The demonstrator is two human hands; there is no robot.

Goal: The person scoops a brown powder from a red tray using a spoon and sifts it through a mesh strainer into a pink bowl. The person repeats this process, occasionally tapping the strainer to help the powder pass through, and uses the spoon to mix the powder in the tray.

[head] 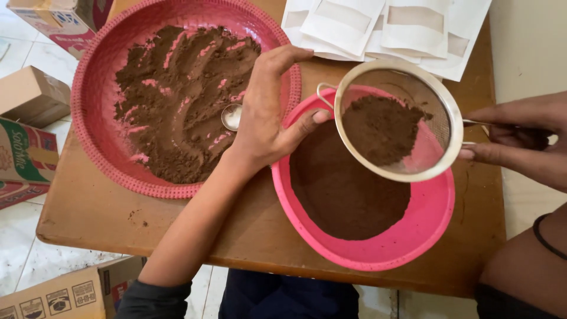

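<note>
Single head-worn view, looking steeply down from close above a small wooden table [88, 218], forearms entering from the bottom edge, floor tiles and cardboard boxes [26, 97] at left

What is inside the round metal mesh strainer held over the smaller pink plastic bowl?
A heap of brown powder lies in the round metal mesh strainer. Through its mesh the smaller pink plastic bowl shows; the heap hides what lies directly beneath it.

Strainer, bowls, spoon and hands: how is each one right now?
Strainer: held tilted over the pink bowl, brown powder heaped inside.
Pink bowl: part full of fine brown powder.
Red tray: powder spread thin, bare streaks.
Spoon: in the tray under the left hand.
Left hand: over the tray.
Right hand: gripping the strainer's handle.
</note>
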